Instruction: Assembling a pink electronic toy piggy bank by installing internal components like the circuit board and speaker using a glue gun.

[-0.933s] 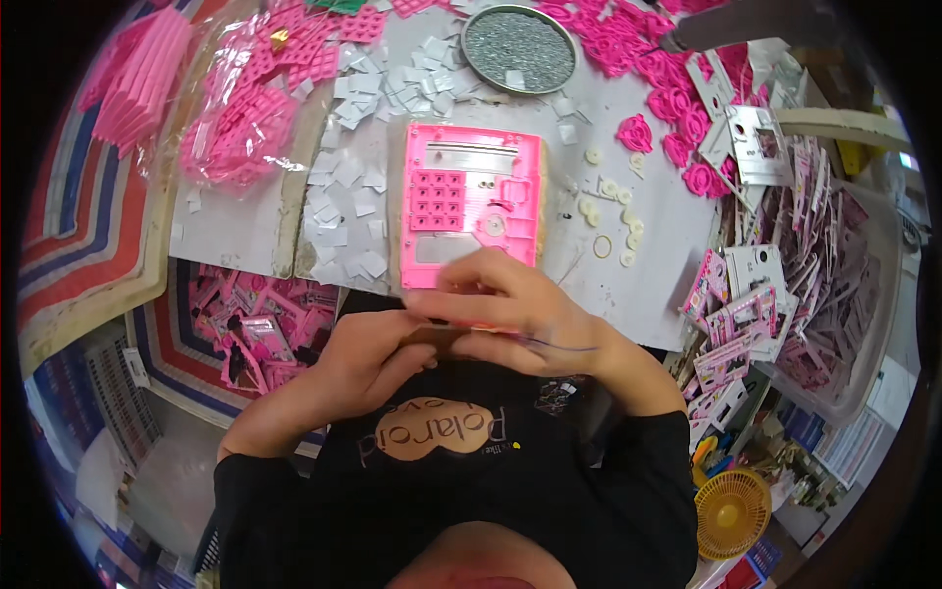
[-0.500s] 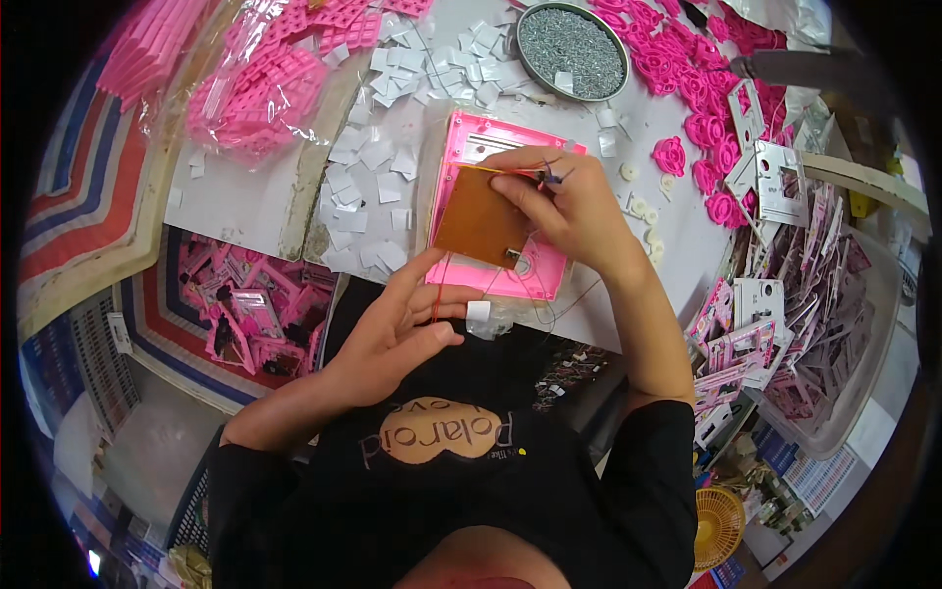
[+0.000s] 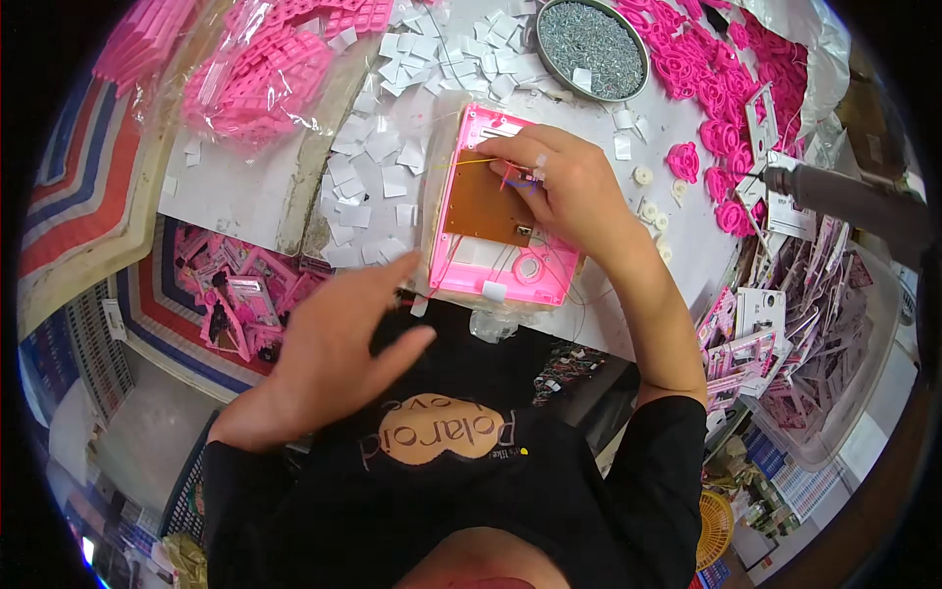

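A pink plastic case (image 3: pixel 549 287) lies open on the table in front of me. In it sits a flat brown circuit board (image 3: pixel 479 201), covering the left and middle part. My right hand (image 3: pixel 574 191) pinches the board along its upper right side, with thin red, blue and yellow wires (image 3: pixel 520 177) by the fingers. My left hand (image 3: pixel 339 329), slightly blurred, is held off the table's near edge at the lower left of the case, fingers spread and nothing seen in them. A small white square (image 3: pixel 494 291) is on the case's near rim.
White paper squares (image 3: pixel 383 145) scatter left of the case. A round dish of screws (image 3: pixel 594 49) stands behind it. Pink ring-like parts (image 3: pixel 721 137) lie at the right, near a dark tool (image 3: pixel 844 196). A bin of printed panels (image 3: pixel 863 324) stands farther right.
The circuit board has gone down flatter into the pink case, still in my right hand. My left hand has drawn back to the left, away from the board. The white square now rests on the case's rim.
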The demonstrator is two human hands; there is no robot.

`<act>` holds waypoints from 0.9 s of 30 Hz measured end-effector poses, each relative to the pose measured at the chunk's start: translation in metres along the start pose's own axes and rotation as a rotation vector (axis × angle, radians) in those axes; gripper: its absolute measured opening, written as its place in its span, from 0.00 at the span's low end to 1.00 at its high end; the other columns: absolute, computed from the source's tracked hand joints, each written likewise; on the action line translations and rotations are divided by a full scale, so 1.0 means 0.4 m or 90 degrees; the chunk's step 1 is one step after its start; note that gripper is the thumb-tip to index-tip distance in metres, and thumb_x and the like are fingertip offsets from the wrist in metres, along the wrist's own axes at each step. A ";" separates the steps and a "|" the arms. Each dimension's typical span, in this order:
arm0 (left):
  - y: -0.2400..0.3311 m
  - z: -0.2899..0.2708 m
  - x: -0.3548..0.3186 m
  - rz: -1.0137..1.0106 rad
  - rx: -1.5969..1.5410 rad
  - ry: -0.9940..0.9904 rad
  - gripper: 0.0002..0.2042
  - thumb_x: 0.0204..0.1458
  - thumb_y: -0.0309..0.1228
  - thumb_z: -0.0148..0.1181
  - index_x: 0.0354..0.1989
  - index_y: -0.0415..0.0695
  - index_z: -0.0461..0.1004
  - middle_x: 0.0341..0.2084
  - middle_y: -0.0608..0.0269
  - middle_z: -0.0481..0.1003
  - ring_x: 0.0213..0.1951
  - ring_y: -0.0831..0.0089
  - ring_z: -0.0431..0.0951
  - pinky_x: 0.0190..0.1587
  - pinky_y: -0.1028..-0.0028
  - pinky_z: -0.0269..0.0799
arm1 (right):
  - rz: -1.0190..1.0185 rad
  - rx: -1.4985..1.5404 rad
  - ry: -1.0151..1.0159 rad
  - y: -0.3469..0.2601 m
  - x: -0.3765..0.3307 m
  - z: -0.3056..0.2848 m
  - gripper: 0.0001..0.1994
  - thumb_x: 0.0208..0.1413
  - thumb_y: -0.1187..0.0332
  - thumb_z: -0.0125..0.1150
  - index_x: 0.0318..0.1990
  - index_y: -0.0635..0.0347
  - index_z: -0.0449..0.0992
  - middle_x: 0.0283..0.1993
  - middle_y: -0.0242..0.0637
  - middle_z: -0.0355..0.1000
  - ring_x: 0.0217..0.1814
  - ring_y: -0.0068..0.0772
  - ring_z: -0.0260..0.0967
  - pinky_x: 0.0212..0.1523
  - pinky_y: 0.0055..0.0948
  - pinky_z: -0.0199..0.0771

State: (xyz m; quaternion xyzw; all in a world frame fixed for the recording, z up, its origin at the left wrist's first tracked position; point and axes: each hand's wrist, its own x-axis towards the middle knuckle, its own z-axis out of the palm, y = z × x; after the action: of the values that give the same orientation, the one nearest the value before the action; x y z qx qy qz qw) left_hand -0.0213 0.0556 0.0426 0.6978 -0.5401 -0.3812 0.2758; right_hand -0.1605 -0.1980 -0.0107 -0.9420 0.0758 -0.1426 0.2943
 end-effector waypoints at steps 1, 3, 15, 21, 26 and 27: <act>-0.008 -0.008 0.009 0.018 0.070 0.056 0.30 0.50 0.25 0.68 0.63 0.38 0.68 0.47 0.51 0.78 0.48 0.55 0.79 0.46 0.65 0.75 | -0.010 -0.019 0.006 -0.001 -0.001 0.000 0.10 0.56 0.72 0.67 0.46 0.56 0.82 0.37 0.42 0.78 0.38 0.46 0.77 0.38 0.36 0.78; -0.032 -0.015 0.038 0.032 0.122 0.110 0.27 0.45 0.28 0.71 0.57 0.39 0.73 0.49 0.51 0.77 0.50 0.55 0.77 0.48 0.62 0.73 | -0.027 -0.054 0.016 -0.001 -0.004 0.001 0.11 0.55 0.72 0.67 0.47 0.56 0.81 0.37 0.41 0.78 0.37 0.45 0.77 0.37 0.36 0.78; -0.025 0.030 0.150 0.309 0.429 0.001 0.35 0.44 0.50 0.68 0.56 0.36 0.73 0.56 0.54 0.73 0.64 0.63 0.69 0.63 0.57 0.59 | -0.057 -0.120 0.174 -0.111 -0.067 -0.060 0.21 0.47 0.75 0.72 0.51 0.65 0.76 0.50 0.44 0.77 0.45 0.44 0.77 0.43 0.38 0.78; -0.016 0.011 0.169 0.314 0.383 -0.028 0.34 0.44 0.48 0.69 0.56 0.36 0.73 0.54 0.54 0.73 0.62 0.62 0.70 0.56 0.60 0.63 | 0.070 -0.228 -0.068 -0.187 -0.123 0.017 0.27 0.50 0.60 0.70 0.55 0.67 0.76 0.64 0.49 0.70 0.70 0.49 0.64 0.67 0.49 0.63; -0.012 0.001 0.184 0.324 0.372 -0.043 0.33 0.42 0.46 0.70 0.54 0.36 0.74 0.52 0.55 0.74 0.60 0.62 0.71 0.50 0.63 0.66 | 0.055 -0.243 -0.091 -0.191 -0.108 0.005 0.27 0.52 0.59 0.66 0.55 0.70 0.76 0.62 0.52 0.71 0.65 0.51 0.65 0.65 0.50 0.63; -0.010 0.001 0.187 0.334 0.375 -0.039 0.32 0.42 0.46 0.71 0.53 0.36 0.74 0.51 0.55 0.74 0.59 0.62 0.72 0.49 0.64 0.67 | 0.048 -0.236 -0.087 -0.189 -0.108 0.002 0.25 0.53 0.59 0.65 0.54 0.70 0.76 0.61 0.54 0.71 0.64 0.52 0.65 0.64 0.51 0.63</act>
State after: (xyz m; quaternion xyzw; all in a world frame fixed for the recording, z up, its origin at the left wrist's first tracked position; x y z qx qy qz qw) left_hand -0.0099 -0.0155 0.0218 0.5737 -0.7942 -0.1472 0.1357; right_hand -0.1968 -0.1261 0.0227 -0.9840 0.1161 -0.0511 0.1252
